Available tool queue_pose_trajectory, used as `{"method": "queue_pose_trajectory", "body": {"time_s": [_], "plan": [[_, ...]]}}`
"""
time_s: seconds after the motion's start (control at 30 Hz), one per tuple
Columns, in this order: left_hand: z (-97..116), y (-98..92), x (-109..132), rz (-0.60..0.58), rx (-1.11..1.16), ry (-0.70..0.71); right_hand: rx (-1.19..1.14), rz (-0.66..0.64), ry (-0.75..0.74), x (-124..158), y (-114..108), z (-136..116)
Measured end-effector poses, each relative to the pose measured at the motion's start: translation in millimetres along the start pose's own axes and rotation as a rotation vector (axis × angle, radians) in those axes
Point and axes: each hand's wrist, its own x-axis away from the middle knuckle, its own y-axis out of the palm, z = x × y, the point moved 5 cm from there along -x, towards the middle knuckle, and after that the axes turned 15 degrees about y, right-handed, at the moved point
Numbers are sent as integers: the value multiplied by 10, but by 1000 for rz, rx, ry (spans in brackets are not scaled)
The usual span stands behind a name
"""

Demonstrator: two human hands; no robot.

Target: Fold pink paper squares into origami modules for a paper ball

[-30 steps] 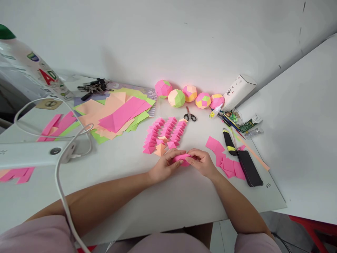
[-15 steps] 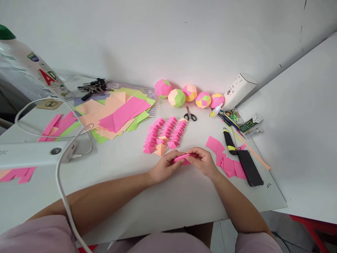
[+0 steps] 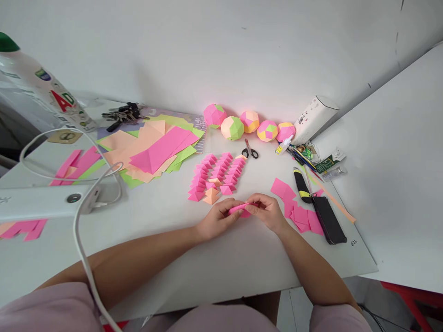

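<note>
Between my two hands is a piece of pink paper, partly folded. The fingers of my left hand pinch its left end. At the other end, my right hand grips it between thumb and fingertips. Part of the paper is hidden by my fingers. Just beyond my hands stand rows of folded pink paper units, a peach folded unit among them. Loose pink paper pieces lie to the right of my right hand.
Paper balls line the wall, with scissors before them. A sheet pile lies left. A cutter and black phone sit right. A white power bank and its cable cross the near left.
My fingers have shifted very slightly on the pink paper, which looks a little more closed along its top edge. Everything else stays where it was.
</note>
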Motion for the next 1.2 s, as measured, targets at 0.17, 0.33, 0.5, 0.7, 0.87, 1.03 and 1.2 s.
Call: {"method": "queue_pose_trajectory", "body": {"time_s": [0.17,0.33,0.5,0.7,0.87,1.03,1.2], "plan": [[4,9,4,-5,25,-6,-21,-16,-8,4,3,1],[-5,15,4,-3,53,-38,-10,-9,-5,13,4,-13],[-8,14,16,-9,68,-60,-15,-4,-14,23,14,-56],[-13,26,25,7,159,-97,-5,47,-27,23,-25,-47],[-37,21,19,66,221,-136,14,70,-18,26,-58,-18],[-32,14,5,92,263,-135,72,118,-24,47,-64,-50],[-19,22,0,82,290,-144,171,158,-141,89,-35,-140]]}}
